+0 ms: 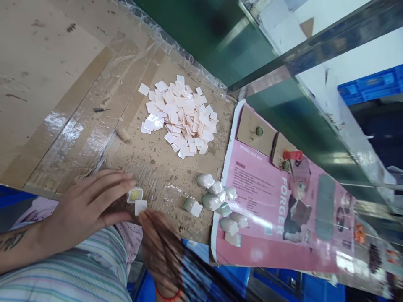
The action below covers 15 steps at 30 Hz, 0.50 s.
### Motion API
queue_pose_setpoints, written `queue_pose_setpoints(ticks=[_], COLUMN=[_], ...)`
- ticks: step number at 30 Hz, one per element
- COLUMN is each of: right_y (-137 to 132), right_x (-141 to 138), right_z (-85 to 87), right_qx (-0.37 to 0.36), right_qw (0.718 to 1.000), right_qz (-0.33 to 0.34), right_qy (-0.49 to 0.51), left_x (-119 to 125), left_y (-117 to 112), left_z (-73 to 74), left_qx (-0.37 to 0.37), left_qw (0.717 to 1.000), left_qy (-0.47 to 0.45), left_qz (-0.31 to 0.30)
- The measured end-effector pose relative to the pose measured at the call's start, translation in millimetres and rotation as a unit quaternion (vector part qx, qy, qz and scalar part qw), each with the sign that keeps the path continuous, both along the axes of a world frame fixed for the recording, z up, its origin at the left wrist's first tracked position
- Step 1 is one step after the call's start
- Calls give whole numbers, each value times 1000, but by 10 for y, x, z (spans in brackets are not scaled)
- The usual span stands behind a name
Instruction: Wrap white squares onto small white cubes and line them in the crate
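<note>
My left hand (94,201) is closed at the fingertips on a small white block (130,201), whose upward face has a yellowish speckled patch (136,195). Between the fingertips of my right hand (159,239) is a thin white square tile (140,207), held at the near corner of that block. Whether tile and block touch I cannot tell. Dark strands, like hair, cover part of my right hand. A heap of thin pale pink-white square tiles (185,115) lies farther off on the cardboard. To the right sit several glossy white and greenish blocks (211,202).
Brown taped cardboard (126,75) covers the worktop. A pink printed sheet (252,209) lies at the right, bearing cardboard pieces (248,130), a bottle cap (260,131) and a red object (292,155). A dark pointed tip (100,110) lies left of the heap. A green panel (208,37) stands behind.
</note>
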State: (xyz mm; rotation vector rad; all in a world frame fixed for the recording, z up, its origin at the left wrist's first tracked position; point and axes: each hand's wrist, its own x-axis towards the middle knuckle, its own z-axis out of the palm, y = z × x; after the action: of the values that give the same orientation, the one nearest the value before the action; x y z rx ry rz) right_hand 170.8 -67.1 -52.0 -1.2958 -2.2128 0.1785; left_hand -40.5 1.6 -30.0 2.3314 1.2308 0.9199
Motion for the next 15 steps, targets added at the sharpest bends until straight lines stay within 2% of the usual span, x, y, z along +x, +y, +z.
queue_pose_setpoints(ticks=[4,9,12,14,15], right_y=[106,65,27,13,7], right_x=[-60,-28,57,128,157], right_z=[36,43,58,76,80], right_qx=[57,78,65,52,41], right_qw=[998,996,996,995,994], right_qz=[-24,-21,-24,7,35], right_qy=[-11,-41,-61,-83,-96], left_x=[0,-12,103,182,203], left_y=[102,136,124,116,114], left_z=[-45,31,65,56,44], left_qx=[-25,-67,-46,-32,-39], left_qw=[999,995,998,998,998], left_qy=[-4,-10,26,42,39], left_qz=[-23,-72,-16,21,20])
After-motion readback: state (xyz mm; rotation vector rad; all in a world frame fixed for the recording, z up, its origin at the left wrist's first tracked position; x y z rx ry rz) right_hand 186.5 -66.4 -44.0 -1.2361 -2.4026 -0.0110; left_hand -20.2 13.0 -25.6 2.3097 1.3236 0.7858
